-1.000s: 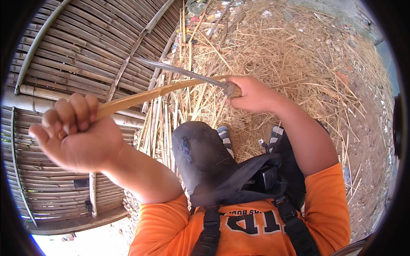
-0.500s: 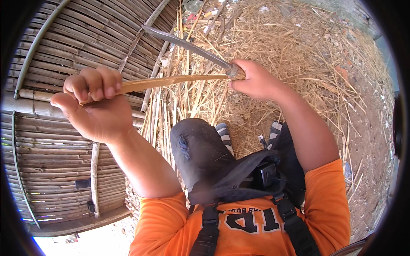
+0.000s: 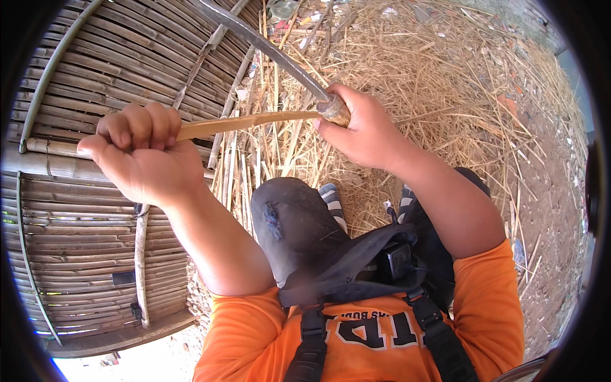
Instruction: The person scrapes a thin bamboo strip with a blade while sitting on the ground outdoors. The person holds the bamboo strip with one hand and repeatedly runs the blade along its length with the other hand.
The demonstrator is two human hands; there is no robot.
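My left hand [image 3: 143, 143] is closed around one end of a flat, pale bamboo strip [image 3: 242, 123], fingers curled over it and thumb stretched out to the left. The strip runs across to my right hand [image 3: 359, 127], where its other end meets the handle or passes behind it; I cannot tell which. In that hand is a long machete [image 3: 277, 56], gripped by its wooden handle [image 3: 334, 111]. Its dark, slightly curved blade slants up and to the left, above the strip, and its tip is near the top edge of the view.
On the left stands a bamboo slat wall [image 3: 83, 242]. Straw and bamboo shavings [image 3: 433, 76] cover the ground ahead, with long split strips [image 3: 232, 165] beside my left knee. Bare earth [image 3: 554, 191] shows at the right, and a black bag [image 3: 356, 267] rests at my lap.
My right hand has come left and a little closer to my left hand, carrying the machete; its blade now slants more steeply. My left hand has barely moved and keeps the bamboo strip.
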